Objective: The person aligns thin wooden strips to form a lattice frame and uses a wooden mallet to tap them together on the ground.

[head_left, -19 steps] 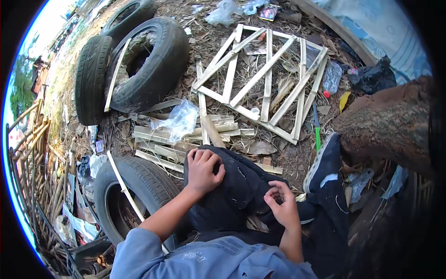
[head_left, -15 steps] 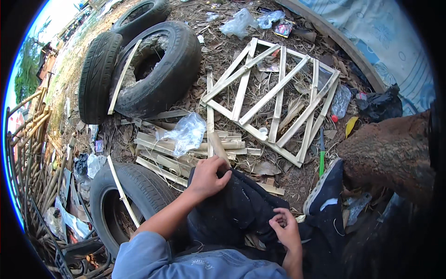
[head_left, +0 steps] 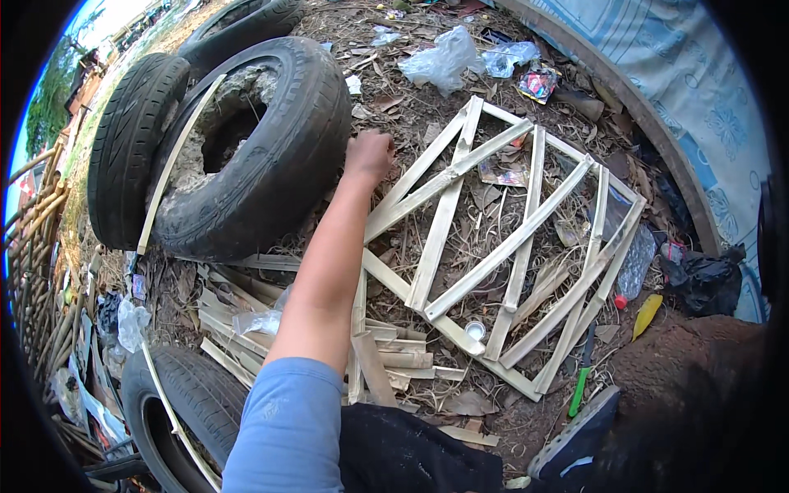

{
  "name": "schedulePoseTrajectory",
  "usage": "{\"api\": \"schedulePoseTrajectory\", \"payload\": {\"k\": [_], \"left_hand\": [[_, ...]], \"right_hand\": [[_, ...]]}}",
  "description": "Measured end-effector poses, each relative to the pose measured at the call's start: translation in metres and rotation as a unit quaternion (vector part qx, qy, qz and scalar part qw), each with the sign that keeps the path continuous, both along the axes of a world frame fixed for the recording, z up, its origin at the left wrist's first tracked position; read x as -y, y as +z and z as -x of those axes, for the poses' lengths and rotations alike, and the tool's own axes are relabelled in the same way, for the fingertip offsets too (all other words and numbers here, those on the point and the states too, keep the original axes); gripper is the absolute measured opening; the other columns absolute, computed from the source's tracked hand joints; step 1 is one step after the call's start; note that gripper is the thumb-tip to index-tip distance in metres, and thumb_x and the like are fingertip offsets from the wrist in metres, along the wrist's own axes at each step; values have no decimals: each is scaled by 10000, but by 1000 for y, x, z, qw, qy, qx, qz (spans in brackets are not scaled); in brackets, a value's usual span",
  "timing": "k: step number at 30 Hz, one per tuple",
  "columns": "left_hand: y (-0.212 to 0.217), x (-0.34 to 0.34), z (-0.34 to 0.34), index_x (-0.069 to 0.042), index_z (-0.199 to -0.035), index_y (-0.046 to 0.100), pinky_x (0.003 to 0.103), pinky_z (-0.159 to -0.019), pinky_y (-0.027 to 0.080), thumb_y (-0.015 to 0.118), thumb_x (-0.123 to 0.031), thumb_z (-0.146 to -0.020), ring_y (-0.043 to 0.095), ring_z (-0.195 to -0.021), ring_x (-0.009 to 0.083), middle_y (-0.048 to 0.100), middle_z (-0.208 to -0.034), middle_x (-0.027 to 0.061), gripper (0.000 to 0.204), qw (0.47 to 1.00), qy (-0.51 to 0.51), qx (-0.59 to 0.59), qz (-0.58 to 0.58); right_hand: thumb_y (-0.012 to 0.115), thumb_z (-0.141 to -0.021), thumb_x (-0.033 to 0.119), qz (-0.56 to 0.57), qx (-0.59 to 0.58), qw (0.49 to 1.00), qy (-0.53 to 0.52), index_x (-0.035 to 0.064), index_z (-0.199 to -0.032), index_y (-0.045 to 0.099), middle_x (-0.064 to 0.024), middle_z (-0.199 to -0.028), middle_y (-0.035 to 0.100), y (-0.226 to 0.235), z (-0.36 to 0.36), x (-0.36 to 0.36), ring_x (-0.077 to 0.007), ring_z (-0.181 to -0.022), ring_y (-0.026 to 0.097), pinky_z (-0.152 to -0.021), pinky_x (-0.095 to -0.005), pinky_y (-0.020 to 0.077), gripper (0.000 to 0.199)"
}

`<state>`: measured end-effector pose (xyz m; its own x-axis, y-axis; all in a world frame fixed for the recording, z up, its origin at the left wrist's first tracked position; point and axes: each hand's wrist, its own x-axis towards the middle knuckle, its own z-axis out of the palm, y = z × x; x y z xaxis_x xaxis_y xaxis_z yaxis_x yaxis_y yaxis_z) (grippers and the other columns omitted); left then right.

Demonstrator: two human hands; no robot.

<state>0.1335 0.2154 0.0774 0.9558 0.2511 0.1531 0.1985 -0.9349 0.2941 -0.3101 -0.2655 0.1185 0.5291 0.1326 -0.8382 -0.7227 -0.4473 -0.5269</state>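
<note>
My left arm stretches forward over the ground. Its hand [head_left: 370,156] is closed with knuckles up, beside the big tire and the left corner of a lattice frame [head_left: 514,238] of pale bamboo slats; the hand hides what its fingers hold. A loose slat [head_left: 358,308] runs upward from the pile and disappears behind my forearm, in line with the hand. Below the forearm lies a pile of split bamboo pieces [head_left: 403,360], with a broader piece [head_left: 374,370] upright near my knee. My right hand is out of view.
A big tire [head_left: 320,148] filled with hardened material stands left, a slat [head_left: 181,164] leaning on it. More tires [head_left: 123,156] surround it. A green-handled knife [head_left: 580,390] lies near my shoe [head_left: 575,435]. A round cap [head_left: 475,330], plastic bags [head_left: 444,62] and a patterned sheet [head_left: 699,107] lie around.
My left hand has left my knee and reached forward to the frame's left corner. My right hand has gone from view. The whole view has shifted, with the frame lower and further right.
</note>
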Motion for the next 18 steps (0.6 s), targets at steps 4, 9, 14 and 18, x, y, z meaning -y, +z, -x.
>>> {"api": "schedulePoseTrajectory", "payload": {"k": [4,9,14,18], "left_hand": [[-33,-18,-33,-175,-870,755,443,-953,416,665,-130,-791,573,-1091,275,669,-1018,70,128,991,-28,-6,-132],[-30,-23,-61,-253,-897,767,447,-942,415,702,-179,-762,555,-1117,292,654,-1029,57,167,984,-88,-15,-154],[-27,-36,-59,-265,-908,780,445,-979,420,723,-210,-744,560,-1140,260,676,-1037,46,182,961,-141,-70,-225],[-27,-23,-61,-195,-900,771,434,-1008,384,696,-212,-771,548,-1126,260,645,-974,50,150,957,-152,-48,-241]], "right_hand": [[713,-908,130,17,-11,1000,-8,-10,-701,686,-55,-571,648,-12,-22,-3,-89,-494,608,-458,-238,472,252],[711,-909,129,32,-13,999,-24,-8,-689,683,-54,-561,643,-12,-31,2,-88,-486,605,-455,-239,469,261],[709,-909,129,22,-21,999,-17,-7,-677,680,-54,-551,639,-15,-28,-1,-86,-478,602,-452,-239,466,271],[707,-910,128,19,-11,1000,-22,-6,-667,677,-54,-542,635,-9,-25,3,-85,-472,599,-449,-240,463,279]]}}
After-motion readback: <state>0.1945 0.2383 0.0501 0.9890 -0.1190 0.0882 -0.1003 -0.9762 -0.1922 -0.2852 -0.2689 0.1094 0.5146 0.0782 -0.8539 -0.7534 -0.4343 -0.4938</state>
